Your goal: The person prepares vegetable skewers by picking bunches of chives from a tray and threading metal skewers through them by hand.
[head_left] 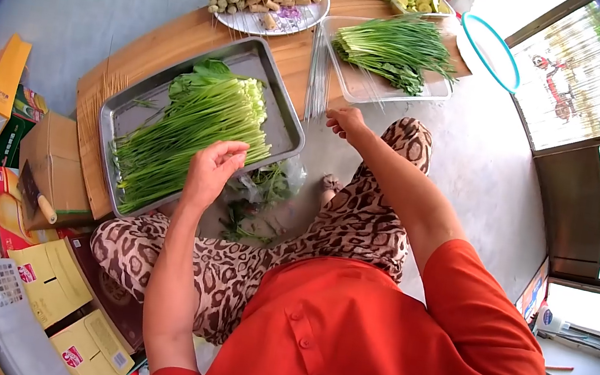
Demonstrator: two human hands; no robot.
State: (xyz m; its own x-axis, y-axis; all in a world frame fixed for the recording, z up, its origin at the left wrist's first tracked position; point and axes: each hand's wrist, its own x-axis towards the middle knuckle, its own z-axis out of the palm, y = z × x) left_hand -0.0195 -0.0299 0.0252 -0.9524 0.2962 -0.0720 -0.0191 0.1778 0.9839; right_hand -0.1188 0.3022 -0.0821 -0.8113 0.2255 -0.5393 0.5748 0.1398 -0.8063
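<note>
- Greens point(193, 126) lie in the metal tray point(295, 137), its walls probably keeping them gathered; sticks point(319, 75) sit between tray and plastic tub point(440, 92), likely for easy reach.
- The greens run along the tray's length, near left to far right.
- Left hand point(212, 171) curls loosely near the rim; right hand point(347, 123) looks pinched beside the sticks; I cannot tell whether either holds anything.

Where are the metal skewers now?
The skewers lie on the table at the head view's upper centre, between the metal tray and the clear tub.
</note>
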